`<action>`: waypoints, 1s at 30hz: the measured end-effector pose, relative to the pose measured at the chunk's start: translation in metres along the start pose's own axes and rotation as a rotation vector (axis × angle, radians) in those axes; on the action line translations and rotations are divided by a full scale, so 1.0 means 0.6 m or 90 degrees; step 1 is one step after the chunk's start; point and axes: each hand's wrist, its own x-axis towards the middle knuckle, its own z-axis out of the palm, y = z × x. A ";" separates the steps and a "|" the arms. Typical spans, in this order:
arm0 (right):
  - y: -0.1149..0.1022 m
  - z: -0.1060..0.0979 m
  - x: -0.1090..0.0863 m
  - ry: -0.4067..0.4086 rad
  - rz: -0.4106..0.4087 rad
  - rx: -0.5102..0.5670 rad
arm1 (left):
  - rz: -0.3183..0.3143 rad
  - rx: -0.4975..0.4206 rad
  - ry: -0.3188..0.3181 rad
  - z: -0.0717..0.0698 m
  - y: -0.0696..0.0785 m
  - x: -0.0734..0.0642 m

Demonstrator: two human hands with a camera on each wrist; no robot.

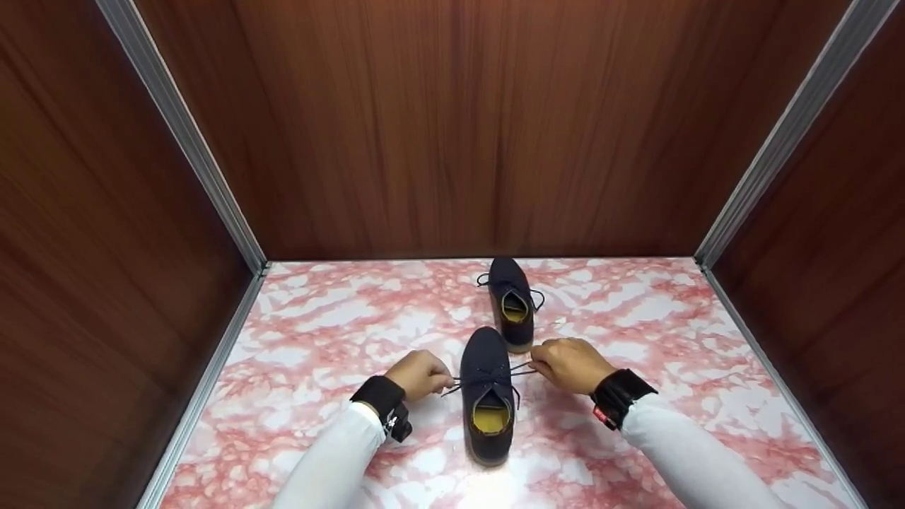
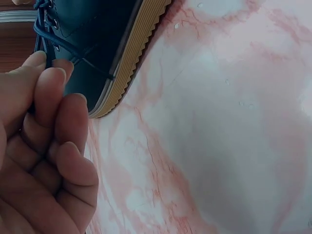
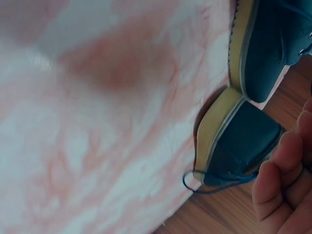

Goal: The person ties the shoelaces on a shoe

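A dark navy lace-up shoe (image 1: 485,353) with a yellow insole stands between my hands, its toe pointing away from me. My left hand (image 1: 423,373) pinches a shoelace (image 2: 58,41) on the shoe's left side, thumb against fingertips. On the other side my right hand (image 1: 569,364) pinches the opposite part of the lace (image 1: 522,369), which runs taut from the shoe. Loose lace ends hang by both sides. In the right wrist view the right hand's fingertips (image 3: 287,151) show only at the edge, and their pinch on the lace is out of frame.
A matching shoe (image 1: 510,300), its lace tied in a bow, stands just beyond the first one's toe. Both are on a red-and-white marbled tabletop (image 1: 318,353). Brown wood panels (image 1: 459,127) with grey metal corner strips enclose the back and sides.
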 end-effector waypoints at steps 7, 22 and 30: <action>0.013 0.000 -0.002 0.062 -0.113 -0.118 | -0.001 -0.006 -0.012 0.001 -0.002 -0.001; 0.029 -0.003 0.008 0.094 -0.229 -0.299 | 0.003 -0.001 -0.010 0.000 -0.001 -0.008; 0.038 0.005 0.001 0.080 -0.211 -0.260 | 0.024 -0.001 -0.024 0.002 -0.003 -0.011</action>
